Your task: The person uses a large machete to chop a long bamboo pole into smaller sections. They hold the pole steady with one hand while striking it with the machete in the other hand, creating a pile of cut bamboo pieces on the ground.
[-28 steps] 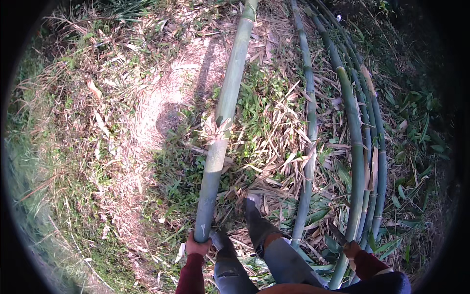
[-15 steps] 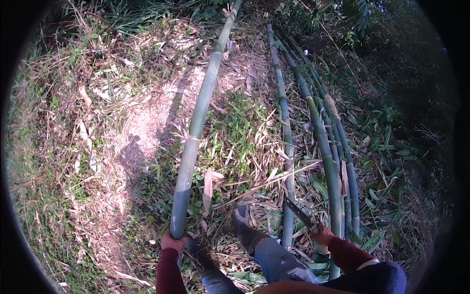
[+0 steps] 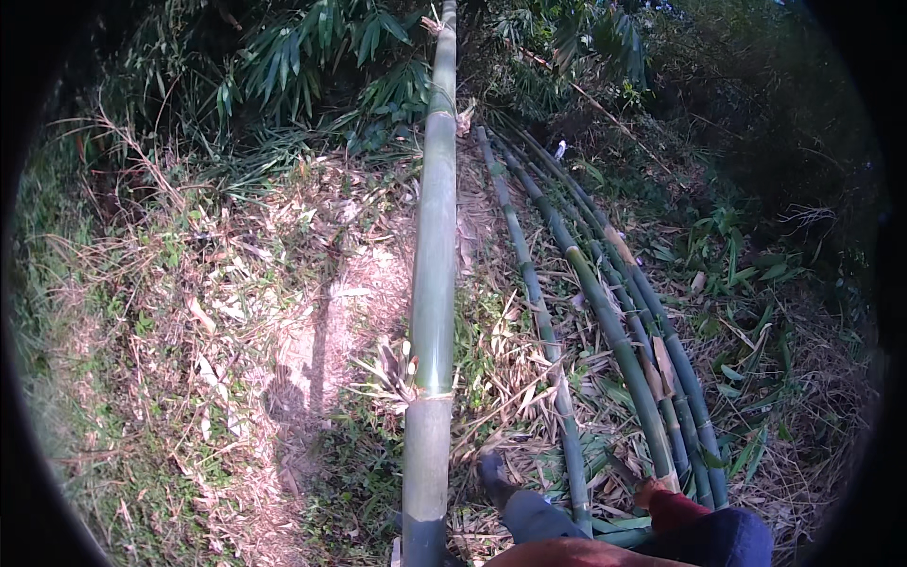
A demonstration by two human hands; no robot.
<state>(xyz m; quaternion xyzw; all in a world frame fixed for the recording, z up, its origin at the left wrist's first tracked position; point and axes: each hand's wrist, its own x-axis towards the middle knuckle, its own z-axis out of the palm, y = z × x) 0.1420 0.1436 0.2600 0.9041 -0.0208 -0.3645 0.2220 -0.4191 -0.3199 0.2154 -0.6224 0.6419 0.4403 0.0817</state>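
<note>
A thick green bamboo pole [image 3: 435, 312] runs from the lower edge up past the top of the picture, looming large and close. Around its lower joint sticks a tuft of cut, pale twig stubs [image 3: 397, 378]. My left hand is out of the picture, so its hold on the pole cannot be seen. At the lower right, my right hand [image 3: 650, 493] is closed round a machete [image 3: 622, 470], whose dark blade points up and left. This hand is low, beside the cut bamboo poles [image 3: 614, 331] lying on the ground.
A single bamboo pole [image 3: 539, 312] lies left of the bundle. My boot [image 3: 494, 477] stands between it and the raised pole. Dry leaves and grass [image 3: 236, 378] cover the ground; leafy bamboo branches [image 3: 312, 57] hang at the back.
The thick pole has come up closer and swung toward upright, to the right at its lower part. My left hand has left the picture. My right hand with the machete sits lower.
</note>
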